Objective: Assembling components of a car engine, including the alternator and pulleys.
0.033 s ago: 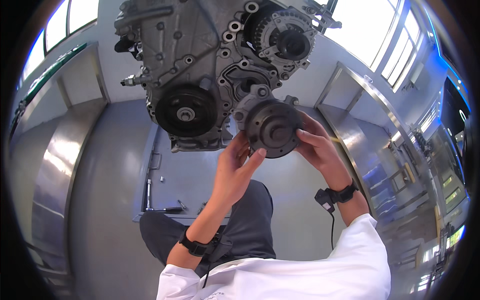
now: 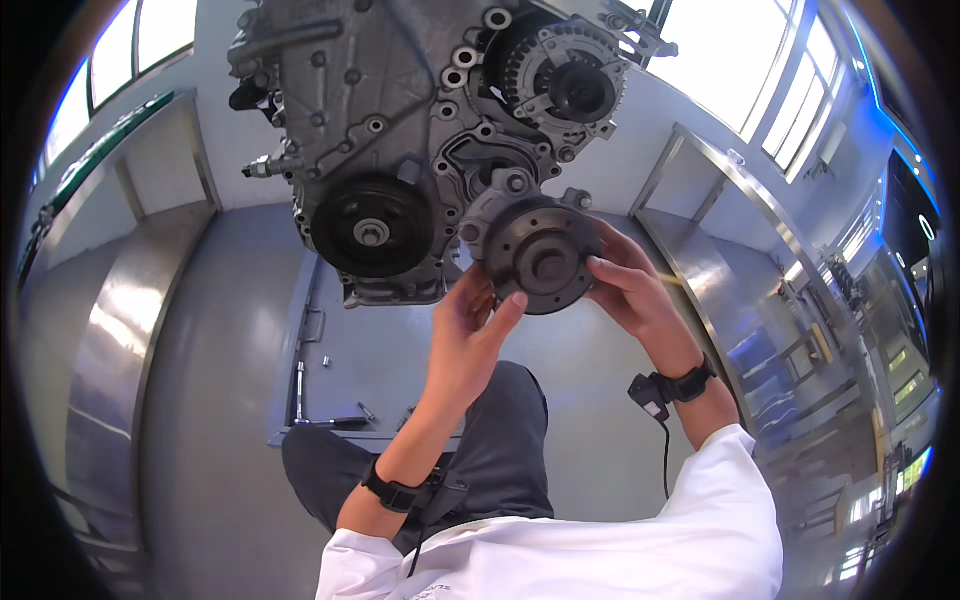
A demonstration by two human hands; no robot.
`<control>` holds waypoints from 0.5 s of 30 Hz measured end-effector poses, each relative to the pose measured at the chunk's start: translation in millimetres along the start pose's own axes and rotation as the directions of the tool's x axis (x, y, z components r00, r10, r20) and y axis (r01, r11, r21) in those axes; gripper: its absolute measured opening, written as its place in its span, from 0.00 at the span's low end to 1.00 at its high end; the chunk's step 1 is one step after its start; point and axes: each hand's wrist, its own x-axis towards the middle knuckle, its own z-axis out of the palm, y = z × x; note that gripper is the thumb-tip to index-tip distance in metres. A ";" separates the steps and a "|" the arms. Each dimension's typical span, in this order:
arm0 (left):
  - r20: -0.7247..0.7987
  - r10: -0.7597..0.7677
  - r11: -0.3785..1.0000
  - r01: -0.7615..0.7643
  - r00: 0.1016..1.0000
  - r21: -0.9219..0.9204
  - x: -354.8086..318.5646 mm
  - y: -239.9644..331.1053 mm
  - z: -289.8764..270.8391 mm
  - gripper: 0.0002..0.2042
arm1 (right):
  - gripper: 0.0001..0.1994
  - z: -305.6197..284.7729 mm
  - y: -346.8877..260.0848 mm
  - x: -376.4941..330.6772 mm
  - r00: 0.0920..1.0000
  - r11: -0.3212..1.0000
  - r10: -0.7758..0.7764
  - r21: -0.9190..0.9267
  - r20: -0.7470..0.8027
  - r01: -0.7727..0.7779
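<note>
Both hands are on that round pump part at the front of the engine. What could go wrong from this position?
1. The pump is held only by the left hand and right hand at its rim; a slip could drop it toward the lap or the tray with tools below.
2. Fingers sit between pump and engine; they might get pinched as it seats.

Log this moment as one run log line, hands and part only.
left hand: holds round pump part at lower rim | right hand: holds its right side | part: against engine front | tools on tray below
</note>
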 end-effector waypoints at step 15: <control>-0.145 0.238 0.971 -0.236 0.960 0.029 37.3 -4.3 5.6 0.16 | 0.31 -3.7 3.5 37.4 0.974 0.982 -0.184 -0.013 0.133 0.187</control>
